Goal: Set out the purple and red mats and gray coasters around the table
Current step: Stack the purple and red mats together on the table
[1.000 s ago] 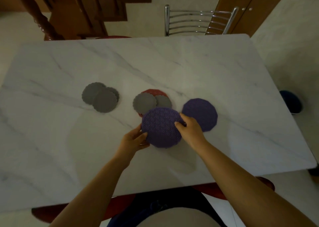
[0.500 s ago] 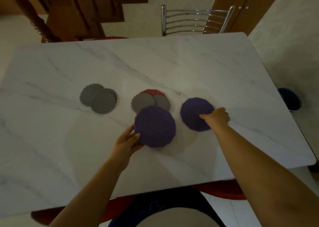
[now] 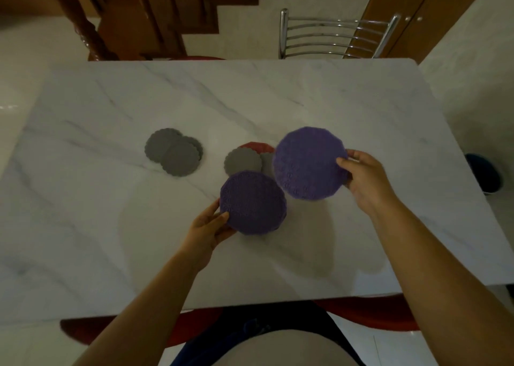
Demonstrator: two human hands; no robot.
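Left hand (image 3: 207,228) grips near purple mat (image 3: 253,203); right hand (image 3: 364,176), far mat (image 3: 308,162) (apparently lifted).

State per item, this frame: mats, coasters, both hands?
Left hand: grips near purple mat by its edge.
Right hand: grips far purple mat, raised above the table.
Red mat: flat on table, mostly hidden under two gray coasters.
Left coaster pile: overlapping, flat, untouched.
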